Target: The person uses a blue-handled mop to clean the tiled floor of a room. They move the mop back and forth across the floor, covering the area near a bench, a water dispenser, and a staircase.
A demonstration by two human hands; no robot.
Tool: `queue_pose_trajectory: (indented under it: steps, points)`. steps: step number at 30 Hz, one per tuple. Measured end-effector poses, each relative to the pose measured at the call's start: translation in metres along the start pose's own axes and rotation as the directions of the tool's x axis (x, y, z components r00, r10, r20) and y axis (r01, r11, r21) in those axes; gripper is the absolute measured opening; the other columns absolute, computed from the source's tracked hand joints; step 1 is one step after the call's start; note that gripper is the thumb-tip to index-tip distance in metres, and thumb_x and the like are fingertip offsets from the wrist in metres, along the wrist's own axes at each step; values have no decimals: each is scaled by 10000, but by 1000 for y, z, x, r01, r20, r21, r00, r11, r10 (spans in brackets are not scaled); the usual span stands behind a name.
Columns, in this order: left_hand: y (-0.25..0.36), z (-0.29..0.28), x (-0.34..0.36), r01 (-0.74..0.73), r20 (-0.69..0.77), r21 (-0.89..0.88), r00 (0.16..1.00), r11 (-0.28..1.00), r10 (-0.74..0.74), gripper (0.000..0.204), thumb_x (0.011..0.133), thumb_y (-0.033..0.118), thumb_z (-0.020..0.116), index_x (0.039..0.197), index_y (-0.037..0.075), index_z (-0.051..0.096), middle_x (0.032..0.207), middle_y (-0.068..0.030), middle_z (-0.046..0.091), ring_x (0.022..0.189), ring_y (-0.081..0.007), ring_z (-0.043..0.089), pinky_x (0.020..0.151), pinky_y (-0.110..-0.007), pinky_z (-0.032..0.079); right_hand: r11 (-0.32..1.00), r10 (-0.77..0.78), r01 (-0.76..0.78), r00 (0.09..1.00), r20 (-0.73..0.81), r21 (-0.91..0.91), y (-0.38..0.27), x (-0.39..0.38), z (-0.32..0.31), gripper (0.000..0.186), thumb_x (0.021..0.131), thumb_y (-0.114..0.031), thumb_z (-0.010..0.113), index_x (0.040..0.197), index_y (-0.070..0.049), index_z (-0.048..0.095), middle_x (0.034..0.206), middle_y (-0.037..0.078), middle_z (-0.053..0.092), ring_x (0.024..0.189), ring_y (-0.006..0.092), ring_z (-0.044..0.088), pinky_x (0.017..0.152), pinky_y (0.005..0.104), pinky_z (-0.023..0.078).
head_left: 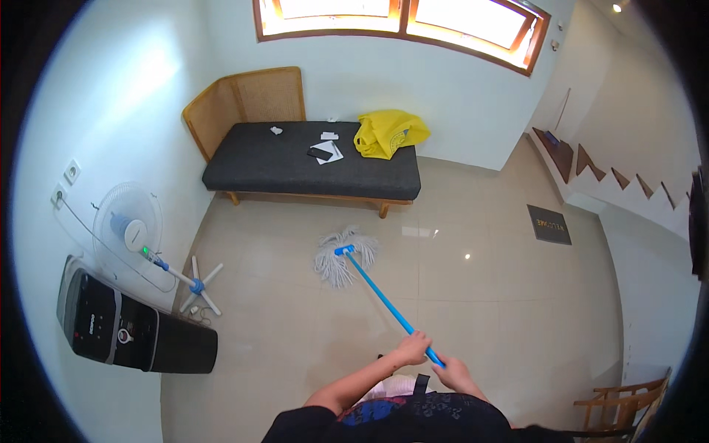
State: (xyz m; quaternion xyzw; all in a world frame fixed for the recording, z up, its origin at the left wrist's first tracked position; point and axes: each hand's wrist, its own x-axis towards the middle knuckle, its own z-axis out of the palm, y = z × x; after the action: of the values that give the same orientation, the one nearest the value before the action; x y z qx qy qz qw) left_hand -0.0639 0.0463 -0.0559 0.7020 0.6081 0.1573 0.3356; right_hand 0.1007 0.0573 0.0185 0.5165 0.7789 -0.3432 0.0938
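Note:
A string mop (387,300) with a blue handle slants away from me across the tiled floor. Its pale grey strands (338,272) are spread on the tiles in front of the daybed, below a blue clamp. My left hand (413,348) is wrapped round the handle a little below its middle. Closer to me, my right hand (456,374) grips the handle near its top end. Parts of the fingers on both hands are hidden by the hands themselves.
A dark-cushioned daybed (295,166) stands along the far wall, bearing a yellow bag (388,134), papers and a phone. At left are a standing fan (133,232) and a black water dispenser (177,343). A doormat (549,224), stairs (620,177) and wooden chair (624,406) lie right.

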Motion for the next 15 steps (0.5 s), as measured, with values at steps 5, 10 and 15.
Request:
queue_pose_trajectory:
  steps: [5,10,15]
  points:
    - [-35,-19,-30,332,-350,-135,866,934,-358,589,710,219,671,1231,100,424,1288,-236,356,1205,-390,354,960,-459,354,993,-120,120,992,-26,14,-43,172,49,408,808,-346,519,1181,-180,524,937,165,626,865,357,596,749,444,471]
    - [-51,-20,-62,514,-295,-295,753,806,-588,660,721,209,669,1293,99,358,1341,-246,279,1258,-390,279,1019,-461,286,977,-209,210,978,-12,46,-117,258,50,458,768,-267,579,1190,-103,512,937,181,623,863,344,597,750,422,476]
    - [-45,-17,-48,482,-361,-309,738,820,-570,677,711,206,673,1295,98,349,1329,-229,305,1245,-378,306,997,-458,318,962,-269,273,959,89,-32,-87,188,30,513,751,-244,589,1224,-76,486,1005,196,603,913,345,582,787,400,466]
